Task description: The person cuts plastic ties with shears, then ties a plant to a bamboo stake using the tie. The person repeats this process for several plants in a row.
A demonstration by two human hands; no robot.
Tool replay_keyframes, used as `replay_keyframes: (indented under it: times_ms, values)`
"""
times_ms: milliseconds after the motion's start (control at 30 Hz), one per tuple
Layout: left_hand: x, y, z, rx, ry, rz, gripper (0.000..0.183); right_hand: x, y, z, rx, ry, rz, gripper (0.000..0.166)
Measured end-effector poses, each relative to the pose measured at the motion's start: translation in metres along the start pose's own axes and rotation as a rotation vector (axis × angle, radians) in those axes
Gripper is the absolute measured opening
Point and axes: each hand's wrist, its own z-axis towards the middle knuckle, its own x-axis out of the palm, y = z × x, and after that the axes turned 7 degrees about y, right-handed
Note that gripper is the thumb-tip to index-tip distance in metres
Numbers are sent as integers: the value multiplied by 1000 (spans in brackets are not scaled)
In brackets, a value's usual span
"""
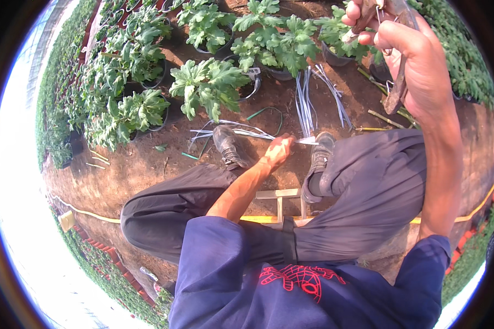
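My left hand (280, 151) is low between my boots, its fingers closed on a bundle of thin pale strips (251, 132). Those strips trail leftward across the toe of one boot, and a flat white end (307, 140) sticks out on the right of the fist. Raised at the upper right, my right hand (415, 61) grips a worn brown hand tool (397, 88) with bent metal wire parts. The frame's edge cuts off the tool's top, so its exact kind is unclear. Two more bunches of pale strips (304, 100) (333, 94) lie on the soil ahead.
Leafy potted plants (210, 86) stand close in front, one pot bearing a white tag (253, 73) with writing. Cut stems (387, 118) and green ties (189, 156) litter the soil. Beneath me is a low wooden stool (279, 194); a yellow hose (94, 214) runs behind.
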Motion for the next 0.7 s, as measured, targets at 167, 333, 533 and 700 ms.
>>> replay_keyframes:
  times_ms: [167, 333, 533, 700]
  values:
    - [29, -17, 14, -174, -40, -267, 11, -4, 1, 3, -5, 55, -71, 35]
    - [30, -37, 27, 9, -6, 42, 8, -9, -3, 2, -22, 37, -101, 34]
    - [28, -47, 43, 66, -47, 86, 7, -17, -3, 3, -20, 54, -101, 30]
    - [26, -55, 54, 19, -7, 70, 8, -23, -3, 7, 45, 85, -23, 28]
